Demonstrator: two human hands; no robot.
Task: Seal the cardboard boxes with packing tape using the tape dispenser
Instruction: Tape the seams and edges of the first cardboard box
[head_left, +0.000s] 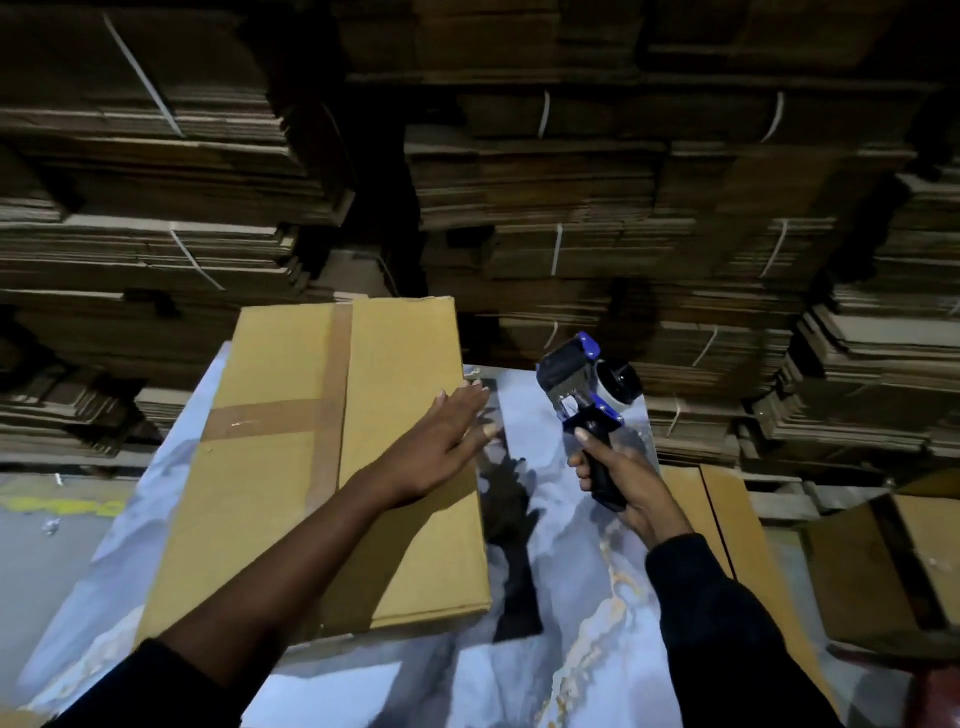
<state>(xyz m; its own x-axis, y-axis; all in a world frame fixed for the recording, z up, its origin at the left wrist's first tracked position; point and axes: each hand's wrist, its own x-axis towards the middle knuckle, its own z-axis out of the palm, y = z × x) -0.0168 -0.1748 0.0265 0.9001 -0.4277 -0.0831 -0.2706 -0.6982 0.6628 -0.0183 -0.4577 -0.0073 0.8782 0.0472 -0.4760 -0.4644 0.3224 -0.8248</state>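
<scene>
We saw the cardboard box (291, 467) lying flat on the marble-patterned table (566, 597), brown tape crossed over its top. The left hand (441, 436) lay at the box's right edge, fingers straight and slightly spread. To the right, the right hand (618, 483) gripped the tape dispenser (587, 395) by its black handle, held above the table.

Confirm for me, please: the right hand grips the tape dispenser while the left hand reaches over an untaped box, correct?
Not quite: the box already has tape, one strip along its seam and another across it, as the head view shows. The rest holds: the right hand grips the tape dispenser, and the left hand reaches over the box.
</scene>
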